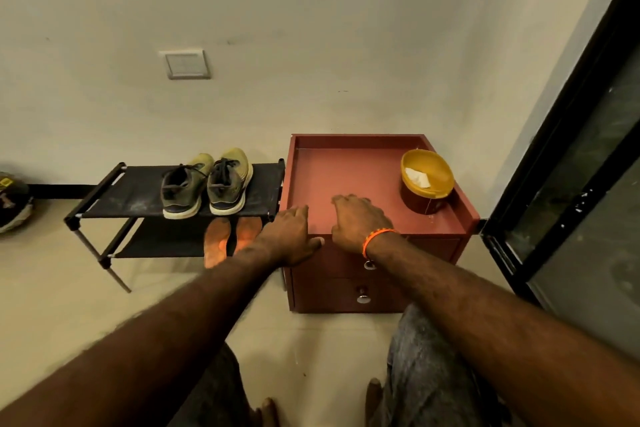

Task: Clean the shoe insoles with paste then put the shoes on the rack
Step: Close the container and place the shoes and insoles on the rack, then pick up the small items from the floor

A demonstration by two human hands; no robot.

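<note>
Currently: shoes (pixel 207 184) sit side by side on the rack's (pixel 104 198) top shelf, up-left of the left hand (pixel 294 236). Two orange insoles (pixel 230 239) lean just left of that hand, against the lower shelf. Left hand lies flat, fingers loosely spread, empty, on the red cabinet's (pixel 346 166) front-left corner. Right hand (pixel 356 218) beside it, fingers curled down, holding nothing. Yellow paste tub (pixel 427 180) up-right of it.

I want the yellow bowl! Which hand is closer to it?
Right. The right hand rests on the cabinet just left of the bowl; the left hand is farther left, at the cabinet's corner.
</note>
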